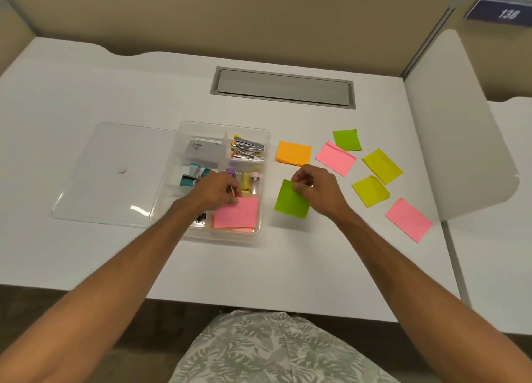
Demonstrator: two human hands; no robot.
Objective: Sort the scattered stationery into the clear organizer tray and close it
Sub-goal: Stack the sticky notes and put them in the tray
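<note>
We found the right hand point(313, 187) pinching the far edge of a green note point(290, 202), which lay on the tabletop point(144, 89) just right of the clear organizer tray point(201, 122). The left hand point(217, 191) reached into the tray's near right compartment, its fingers curled onto the far corner of a pink note point(237, 213) atop a small stack there, apparently pinching it.

Around that hand the tray was largely filled: teal stamps point(190, 177), a grey box point(204, 152), metal clips point(247, 149) and small tubes point(247, 181) sat in their own compartments.

Further right, six items waited loose on the tabletop: an orange pad point(293, 153), a pink sheet point(335, 158), a second green note point(347, 140), two yellow notes point(382, 166) point(370, 190) and another pink sheet point(408, 219).

The lid point(109, 175) lay flat to the tray's left, touching it. We judged the work past halfway: only sticky notes were left to gather, then the closing.
</note>
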